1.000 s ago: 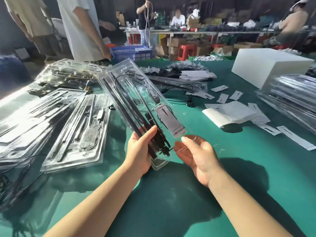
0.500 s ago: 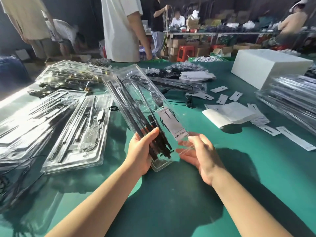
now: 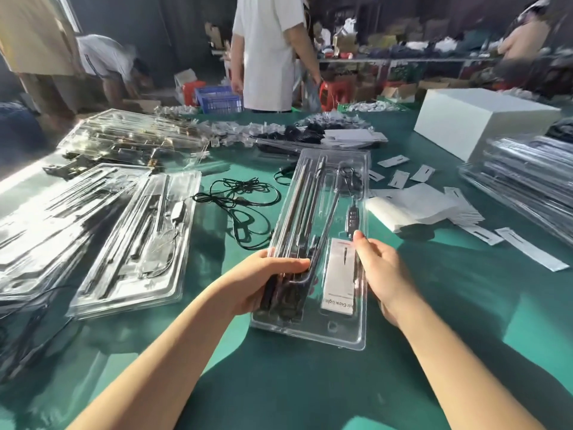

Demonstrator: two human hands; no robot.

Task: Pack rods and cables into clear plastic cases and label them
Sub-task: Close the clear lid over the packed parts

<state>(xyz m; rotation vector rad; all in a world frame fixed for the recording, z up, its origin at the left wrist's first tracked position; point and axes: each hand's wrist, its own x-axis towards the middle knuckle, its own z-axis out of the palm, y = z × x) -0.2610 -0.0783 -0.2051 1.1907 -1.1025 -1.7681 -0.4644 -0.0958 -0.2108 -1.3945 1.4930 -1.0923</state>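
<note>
The clear plastic case (image 3: 322,243) sits lengthwise over the green worktop (image 3: 310,383), holding dark rods (image 3: 297,212), a cable (image 3: 348,184) and a white label card (image 3: 339,274); the left hand (image 3: 263,280) grips its left edge, thumb on top; the right hand (image 3: 383,271) grips its right edge; a loose black cable (image 3: 242,197) lies just left.

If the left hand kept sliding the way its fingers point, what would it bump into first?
The left hand grips the clear case with its fingers pointing right across it. Going straight on, it would probably meet the label card inside the case first, then the right hand at the far edge. Depth is hard to judge.
</note>
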